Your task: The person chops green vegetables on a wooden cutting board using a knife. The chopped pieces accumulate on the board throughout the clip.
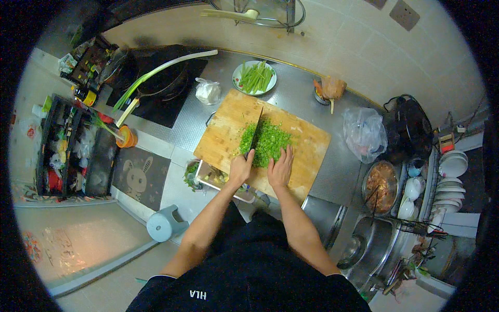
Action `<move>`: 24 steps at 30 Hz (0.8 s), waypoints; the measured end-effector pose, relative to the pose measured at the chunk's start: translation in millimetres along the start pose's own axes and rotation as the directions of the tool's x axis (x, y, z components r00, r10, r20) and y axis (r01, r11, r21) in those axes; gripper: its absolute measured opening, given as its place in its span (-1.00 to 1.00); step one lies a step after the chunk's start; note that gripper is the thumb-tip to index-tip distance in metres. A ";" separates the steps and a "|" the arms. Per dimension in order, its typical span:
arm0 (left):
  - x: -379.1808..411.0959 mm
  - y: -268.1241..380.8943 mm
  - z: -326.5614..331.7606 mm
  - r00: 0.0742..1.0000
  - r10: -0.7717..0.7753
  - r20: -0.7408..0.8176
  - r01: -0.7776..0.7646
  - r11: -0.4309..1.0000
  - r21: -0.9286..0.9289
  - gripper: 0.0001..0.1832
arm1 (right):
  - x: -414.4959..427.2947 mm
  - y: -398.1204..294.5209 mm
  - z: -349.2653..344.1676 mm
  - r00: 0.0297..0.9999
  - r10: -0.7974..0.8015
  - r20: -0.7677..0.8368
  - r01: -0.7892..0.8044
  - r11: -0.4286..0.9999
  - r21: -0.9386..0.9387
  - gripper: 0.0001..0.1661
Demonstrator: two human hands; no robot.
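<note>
My left hand [240, 170] grips the handle of a kitchen knife [257, 130], whose dark blade stands on edge among finely chopped green vegetable [273, 136]. The chopped pieces lie in a heap on a wooden cutting board [308, 144]. At the heap's near right edge rests my right hand [281, 167], palm down with fingers a little apart, touching the pieces and the board. Beyond the board, a white plate [254, 93] holds cut green stalks [257, 78]. A white plastic bag [207, 92] lies to its left.
A long leek [156, 70] lies over the wok and black cooktop [161, 113]. On the right are a clear plastic bag [364, 134], a metal bowl of food [380, 187] and a sink [372, 241]. A drawer [206, 175] or bin shows below the board; a blue stool [163, 226] stands left.
</note>
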State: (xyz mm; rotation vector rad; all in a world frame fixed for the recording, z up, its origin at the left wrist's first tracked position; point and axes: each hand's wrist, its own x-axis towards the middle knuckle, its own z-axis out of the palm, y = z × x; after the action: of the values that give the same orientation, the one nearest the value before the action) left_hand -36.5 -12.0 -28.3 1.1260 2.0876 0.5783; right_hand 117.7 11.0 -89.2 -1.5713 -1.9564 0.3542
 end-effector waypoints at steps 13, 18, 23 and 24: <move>-3.1 -48.8 -41.4 0.901 -0.133 -0.413 0.170 0.984 0.054 -0.32 | 65.6 72.0 -9.2 0.948 0.270 -0.171 -0.301 0.933 -0.199 -0.24; 7.4 -34.6 -37.0 0.920 -0.107 -0.378 0.164 0.979 0.123 -0.31 | 101.6 86.2 18.9 0.955 0.293 -0.047 -0.296 0.929 -0.222 -0.34; 16.0 -18.8 -24.8 0.963 -0.072 -0.261 0.096 0.992 0.081 -0.31 | 108.9 56.0 30.7 0.983 -0.032 0.179 0.050 0.994 -0.094 -0.48; 16.8 -14.6 -25.2 0.975 -0.046 -0.218 0.063 0.995 0.073 -0.31 | 109.2 48.8 32.1 0.969 -0.116 0.218 0.128 0.991 -0.045 -0.50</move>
State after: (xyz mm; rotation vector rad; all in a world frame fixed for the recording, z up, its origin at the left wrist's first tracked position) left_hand -69.8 -6.9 -27.0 1.0868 2.3387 0.6192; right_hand 123.9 132.8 -110.4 -1.4913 -2.2357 0.4348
